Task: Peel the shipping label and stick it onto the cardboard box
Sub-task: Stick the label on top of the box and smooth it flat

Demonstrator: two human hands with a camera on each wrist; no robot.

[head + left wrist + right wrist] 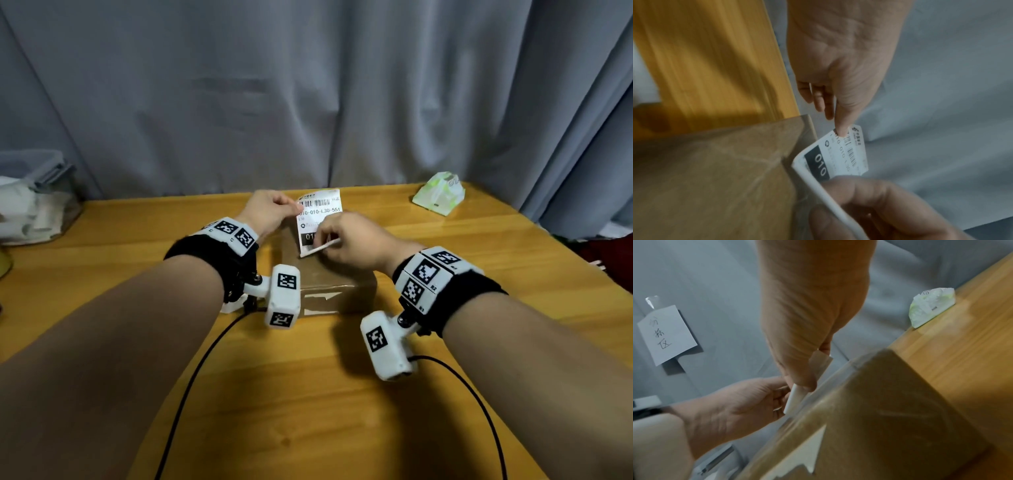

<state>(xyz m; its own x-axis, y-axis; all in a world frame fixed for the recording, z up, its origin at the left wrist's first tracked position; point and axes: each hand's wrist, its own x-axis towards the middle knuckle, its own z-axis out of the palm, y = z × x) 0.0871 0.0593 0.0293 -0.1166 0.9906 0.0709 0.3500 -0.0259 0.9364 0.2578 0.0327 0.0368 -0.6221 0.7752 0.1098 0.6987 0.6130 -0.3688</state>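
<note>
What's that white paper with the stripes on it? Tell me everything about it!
It is the shipping label, a white paper slip printed with a barcode, the numbers 010-010-L30-551 and a black block reading 010. It is held up above the cardboard box, not yet stuck down. The left hand pinches its top corner, and the right hand pinches its curled bottom edge, apparently peeling it.

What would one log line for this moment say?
phase: peeling | left hand: pinches shipping label top | right hand: pinches its lower edge | cardboard box: unlabelled
</note>
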